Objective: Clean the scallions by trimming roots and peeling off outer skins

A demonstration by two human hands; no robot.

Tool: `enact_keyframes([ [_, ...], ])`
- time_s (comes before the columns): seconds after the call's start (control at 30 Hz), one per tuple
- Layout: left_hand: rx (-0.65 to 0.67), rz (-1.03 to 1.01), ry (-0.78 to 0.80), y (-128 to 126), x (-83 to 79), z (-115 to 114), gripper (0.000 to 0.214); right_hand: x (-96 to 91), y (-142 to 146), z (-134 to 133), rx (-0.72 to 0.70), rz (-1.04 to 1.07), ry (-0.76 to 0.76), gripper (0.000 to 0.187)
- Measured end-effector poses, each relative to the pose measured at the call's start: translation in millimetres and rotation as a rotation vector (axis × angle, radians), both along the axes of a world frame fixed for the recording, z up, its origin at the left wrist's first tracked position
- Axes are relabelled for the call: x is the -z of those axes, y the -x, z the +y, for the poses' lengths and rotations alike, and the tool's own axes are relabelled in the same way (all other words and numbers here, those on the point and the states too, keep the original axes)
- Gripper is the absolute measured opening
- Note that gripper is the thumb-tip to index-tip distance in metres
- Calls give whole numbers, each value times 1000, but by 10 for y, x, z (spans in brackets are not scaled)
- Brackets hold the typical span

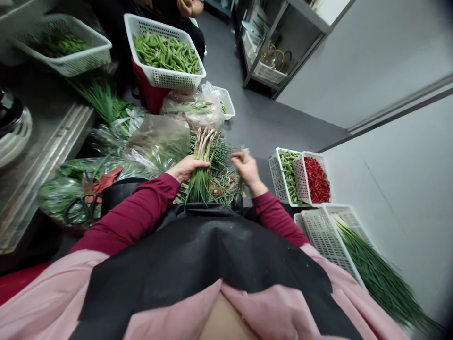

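My left hand (187, 167) is closed round a bunch of green chives (203, 160), white ends pointing away from me. My right hand (247, 171) is pinched on a single thin stalk (244, 152), held just right of the bunch. Loose chives and trimmings (221, 182) lie below both hands. I wear a black apron over pink clothing and dark red sleeves.
Baskets of green pods (164, 52), green chillies (288, 172), red chillies (316, 179) and cleaned chives (375, 264) stand around. Scissors (83, 205) lie on plastic-bagged greens at left. Another person's hands (186, 7) show at top. A metal counter (42, 156) runs left.
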State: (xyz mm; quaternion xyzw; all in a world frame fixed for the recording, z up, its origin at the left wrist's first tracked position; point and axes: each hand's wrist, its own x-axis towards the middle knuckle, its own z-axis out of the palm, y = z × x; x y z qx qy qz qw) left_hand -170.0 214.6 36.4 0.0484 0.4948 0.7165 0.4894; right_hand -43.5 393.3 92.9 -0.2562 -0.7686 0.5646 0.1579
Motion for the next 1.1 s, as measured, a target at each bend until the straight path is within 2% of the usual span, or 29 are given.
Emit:
enact_keyframes([
  [0.07, 23, 22, -31, -16, 13, 3, 37, 322, 171, -367, -111, -17, 95, 27],
  [0.17, 8, 33, -37, -13, 35, 1, 36, 524, 272, -547, -124, -33, 161, 28],
  [0.27, -6, 32, -20, 0, 39, 3, 34, 498, 246, -512, -79, -74, 213, 26],
  [0.47, -39, 48, 21, 6, 24, 18, 34, 422, 184, -529, -33, -136, 549, 32],
  [0.57, -47, 74, 35, -8, 20, 24, 34, 426, 192, -519, -19, -103, 590, 33],
  [0.77, -41, 156, 18, -61, 34, 34, 41, 452, 212, -527, -36, -89, 502, 36],
  [0.93, -13, 188, 0, -74, 69, 28, 46, 485, 247, -539, 44, -103, 248, 32],
  [1.1, 20, 222, -22, -54, 40, 8, 46, 443, 265, -417, -105, -52, 39, 29],
])
